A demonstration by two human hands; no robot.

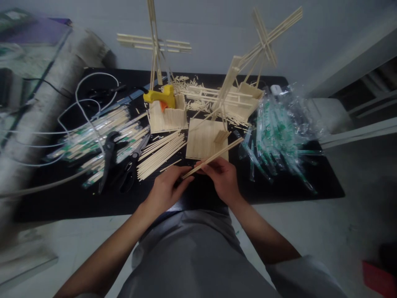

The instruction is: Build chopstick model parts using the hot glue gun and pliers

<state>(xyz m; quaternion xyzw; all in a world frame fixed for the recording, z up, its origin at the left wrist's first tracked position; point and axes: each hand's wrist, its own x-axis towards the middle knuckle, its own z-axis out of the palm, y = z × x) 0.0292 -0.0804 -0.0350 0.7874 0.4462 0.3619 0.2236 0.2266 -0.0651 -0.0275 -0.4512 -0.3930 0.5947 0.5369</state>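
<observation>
A few thin wooden sticks [221, 152] lie together in a slanting bundle between my hands. My left hand [170, 186] pinches their lower left end. My right hand [221, 176] closes round them nearer the middle, and their far end points up to the right. Just beyond is a flat square panel of sticks [198, 138], with a small stick piece [222, 136] on it. Loose sticks [161, 155] lie fanned out beside my left hand. A yellow glue gun [159, 97] with an orange trigger rests on a box made of sticks [167, 120].
Scissors [134, 159] and dark-handled cutters [108, 155] lie at left, near wrapped chopstick packs [93, 132] and a white cable [83, 101]. Windmill-like stick models [155, 43] stand at the back. Green-printed plastic wrappers [276, 132] heap up on the right of the black table [322, 182].
</observation>
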